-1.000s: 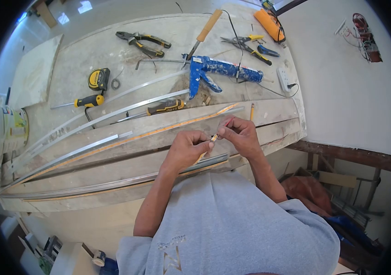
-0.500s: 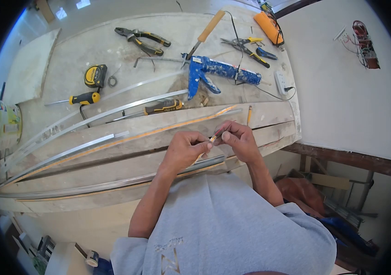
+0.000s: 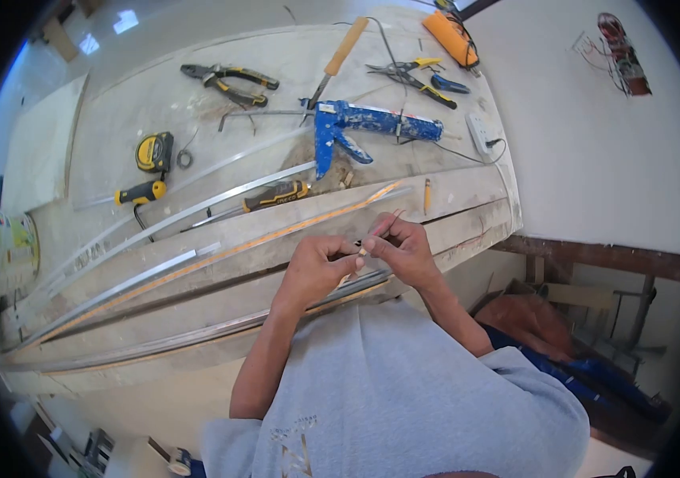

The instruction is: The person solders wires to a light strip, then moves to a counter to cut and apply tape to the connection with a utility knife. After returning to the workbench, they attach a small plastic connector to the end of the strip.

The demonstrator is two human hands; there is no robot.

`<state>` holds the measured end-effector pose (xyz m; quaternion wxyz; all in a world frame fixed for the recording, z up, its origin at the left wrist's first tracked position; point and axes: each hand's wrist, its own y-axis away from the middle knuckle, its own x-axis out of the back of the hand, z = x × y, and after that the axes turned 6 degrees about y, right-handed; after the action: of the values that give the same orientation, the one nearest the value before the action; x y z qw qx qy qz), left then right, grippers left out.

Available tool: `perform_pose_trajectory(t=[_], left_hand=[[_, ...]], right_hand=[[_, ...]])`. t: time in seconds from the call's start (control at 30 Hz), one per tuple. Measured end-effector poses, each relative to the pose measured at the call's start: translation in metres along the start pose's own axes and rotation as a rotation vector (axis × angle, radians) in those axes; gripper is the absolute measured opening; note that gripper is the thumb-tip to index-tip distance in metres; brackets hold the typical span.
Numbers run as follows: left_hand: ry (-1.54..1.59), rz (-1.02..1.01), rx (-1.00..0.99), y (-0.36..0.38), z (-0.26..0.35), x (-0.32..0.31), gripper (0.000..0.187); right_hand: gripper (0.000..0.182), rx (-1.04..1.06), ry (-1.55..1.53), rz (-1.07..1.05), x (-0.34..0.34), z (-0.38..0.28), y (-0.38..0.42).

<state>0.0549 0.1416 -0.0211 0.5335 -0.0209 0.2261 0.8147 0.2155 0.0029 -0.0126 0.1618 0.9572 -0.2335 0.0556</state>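
My left hand (image 3: 320, 265) and my right hand (image 3: 405, 251) meet in front of my chest, over the near edge of the workbench. Both are closed in a pinch around a small light-coloured piece (image 3: 363, 251), mostly hidden by the fingertips. A thin reddish wire (image 3: 394, 221) sticks up from my right fingers. Behind my hands runs a long metal strip with an orange-dashed line (image 3: 300, 224). A pencil (image 3: 427, 196) lies beyond my right hand, and a blue caulking gun (image 3: 380, 121) rests farther back.
Pliers (image 3: 232, 82), a tape measure (image 3: 153, 151), a yellow-black screwdriver (image 3: 141, 193), snips (image 3: 415, 81), an orange tool (image 3: 450, 38) and a power strip (image 3: 480, 134) lie on the bench (image 3: 276, 52). A bucket (image 3: 17, 245) stands at left. Wires hang from a wall opening (image 3: 625, 56).
My head view has shifted slightly, so the bench tools appear farther left. My fingers have drawn closer around the small piece, and the thin wire now shows above my right hand.
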Motion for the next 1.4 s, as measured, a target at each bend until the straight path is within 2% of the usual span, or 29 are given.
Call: perform_pose_trajectory(t=[0.07,0.13,0.17,0.2,0.23,0.27,0.33,0.37,0.43,0.57,0.63,0.67,0.73,0.87,1.03,1.27,1.4], left_hand=[[-0.045,-0.033,-0.006,-0.002,-0.005,-0.001,0.014],[0.075,0.010,0.066,-0.003,-0.010,-0.002,0.014],[0.048,-0.014,0.069,-0.003,-0.010,-0.001,0.014],[0.106,-0.008,0.069,-0.003,-0.010,0.000,0.015],[0.164,0.000,0.069,-0.002,-0.010,0.001,0.016],[0.137,-0.016,0.073,-0.003,-0.013,0.002,0.016],[0.235,-0.035,0.010,-0.005,-0.020,0.005,0.019],[0.211,-0.046,0.011,-0.005,-0.019,0.006,0.019],[0.293,-0.043,-0.014,-0.003,-0.016,0.004,0.018],[0.206,-0.014,0.003,-0.002,-0.013,0.003,0.017],[0.227,-0.021,0.015,-0.004,-0.016,0.005,0.016],[0.207,-0.022,0.011,-0.004,-0.016,0.005,0.016],[0.234,0.020,0.035,-0.004,-0.015,0.004,0.016],[0.238,0.034,0.015,-0.006,-0.022,0.006,0.018],[0.182,0.031,0.015,-0.007,-0.020,0.004,0.018],[0.149,0.039,-0.021,-0.007,-0.023,0.004,0.018],[0.159,0.044,-0.071,0.000,-0.019,-0.003,0.018]], right_hand=[[0.019,-0.006,-0.072,0.027,0.001,0.001,0.002],[0.023,-0.068,0.016,-0.033,0.004,-0.001,0.002],[0.023,-0.058,-0.003,-0.003,0.006,-0.005,0.002],[0.026,0.008,0.052,-0.081,0.009,-0.011,0.003],[0.033,0.074,0.110,-0.160,0.012,-0.014,0.004],[0.033,0.084,0.093,-0.135,0.015,-0.013,0.007],[0.052,0.173,0.052,-0.108,0.018,-0.010,0.015],[0.052,0.186,0.037,-0.090,0.020,-0.007,0.020],[0.062,0.071,-0.039,-0.072,0.025,0.000,0.031],[0.052,0.040,-0.118,-0.015,0.023,0.006,0.049],[0.040,0.022,-0.085,0.033,0.020,0.016,0.048],[0.040,0.036,-0.098,0.038,0.016,0.013,0.044],[0.041,0.097,0.112,0.138,0.006,0.002,0.028],[0.038,0.102,0.040,0.048,-0.007,0.007,0.001],[0.028,0.144,0.075,0.131,-0.018,0.003,-0.010],[0.029,0.168,0.075,0.190,-0.023,0.004,-0.010],[0.030,0.079,-0.011,0.093,-0.013,-0.003,-0.005]])
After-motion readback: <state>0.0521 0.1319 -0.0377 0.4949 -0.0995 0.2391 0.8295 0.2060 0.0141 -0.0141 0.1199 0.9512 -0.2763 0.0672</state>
